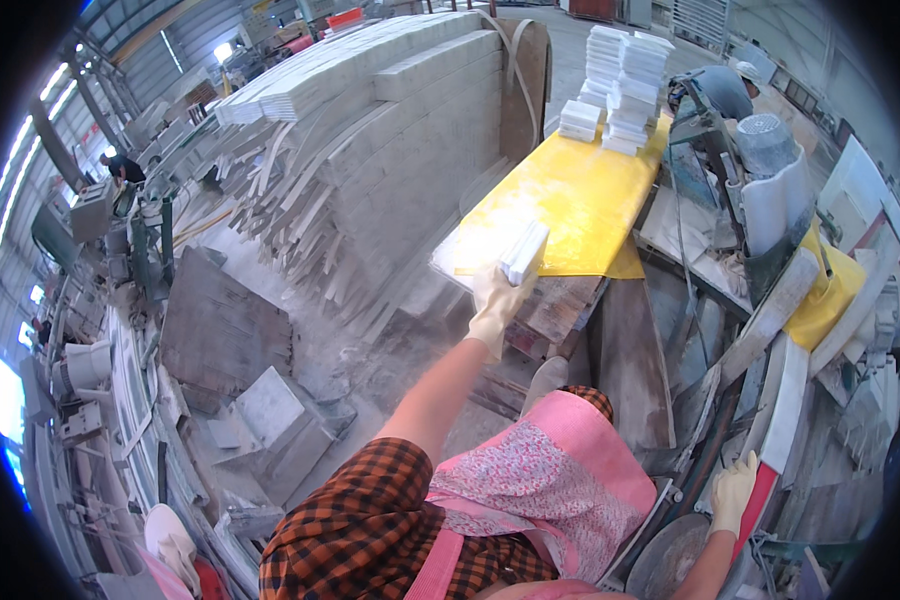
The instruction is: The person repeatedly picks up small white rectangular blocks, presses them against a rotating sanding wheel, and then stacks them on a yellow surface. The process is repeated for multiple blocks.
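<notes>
"Down at four o'clock, what's the right hand (pixel 733 492) doing?"

"It lies, gloved, against a red strip (pixel 753 515); I can't tell whether the fingers grip or only rest. A round, dusty disc (pixel 667 555) sits near it, at five o'clock."

"And the left hand (pixel 494 298)?"

"Just off the dial's centre, toward three, gloved too. Its fingers are closed round the near end of a small stack of white slabs (pixel 523 250), at two o'clock, by the near end of a yellow sheet (pixel 590 205). (Whether slabs and sheet touch, I can't tell.)"

"How would you handle them well?"

"I'd squeeze evenly, so the inner slabs don't slip, and keep their edges lined up. Corners look easy to chip, so flat contact beats landing on one edge, with fingertips out from underneath."

"Anything farther off?"

"A big bank of pale slabs (pixel 430 140) toward twelve o'clock. Then, at the sheet's far end, toward one, taller stacks of white pieces (pixel 638 85), slightly uneven; I'd avoid bumping those. Beyond, at two o'clock, a co-worker (pixel 720 90) bends over."
</notes>
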`<state>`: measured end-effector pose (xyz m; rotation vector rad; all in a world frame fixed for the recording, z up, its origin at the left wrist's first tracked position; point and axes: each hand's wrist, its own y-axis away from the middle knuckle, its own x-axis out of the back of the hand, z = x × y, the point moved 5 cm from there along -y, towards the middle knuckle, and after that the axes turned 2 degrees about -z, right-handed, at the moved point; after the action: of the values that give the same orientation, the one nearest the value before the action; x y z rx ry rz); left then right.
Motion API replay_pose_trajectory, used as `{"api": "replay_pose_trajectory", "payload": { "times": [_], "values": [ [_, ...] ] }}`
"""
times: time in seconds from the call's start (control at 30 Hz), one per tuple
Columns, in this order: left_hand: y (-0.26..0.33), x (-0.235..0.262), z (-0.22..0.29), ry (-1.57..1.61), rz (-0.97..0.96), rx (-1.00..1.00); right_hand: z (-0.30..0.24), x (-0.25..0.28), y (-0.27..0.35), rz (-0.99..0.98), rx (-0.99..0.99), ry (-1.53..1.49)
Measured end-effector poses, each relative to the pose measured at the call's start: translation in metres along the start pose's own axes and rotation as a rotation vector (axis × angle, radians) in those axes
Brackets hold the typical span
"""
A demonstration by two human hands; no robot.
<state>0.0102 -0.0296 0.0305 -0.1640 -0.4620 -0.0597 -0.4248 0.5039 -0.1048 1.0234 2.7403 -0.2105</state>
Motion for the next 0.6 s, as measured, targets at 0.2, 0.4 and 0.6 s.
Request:
{"api": "replay_pose_trajectory", "payload": {
  "times": [0.2, 0.4, 0.6],
  "values": [
    [0.0, -0.003, 0.001, 0.092, 0.017, -0.017, 0.005, 0.008, -0.004, -0.147, -0.002, -0.225],
    [0.008, 0.007, 0.012, 0.074, 0.002, 0.016, 0.003, 0.011, -0.005, -0.024, 0.044, 0.169],
    [0.0, 0.003, 0.007, 0.007, -0.049, -0.004, 0.007, 0.015, 0.0, 0.008, -0.003, -0.028]
  ]
}}
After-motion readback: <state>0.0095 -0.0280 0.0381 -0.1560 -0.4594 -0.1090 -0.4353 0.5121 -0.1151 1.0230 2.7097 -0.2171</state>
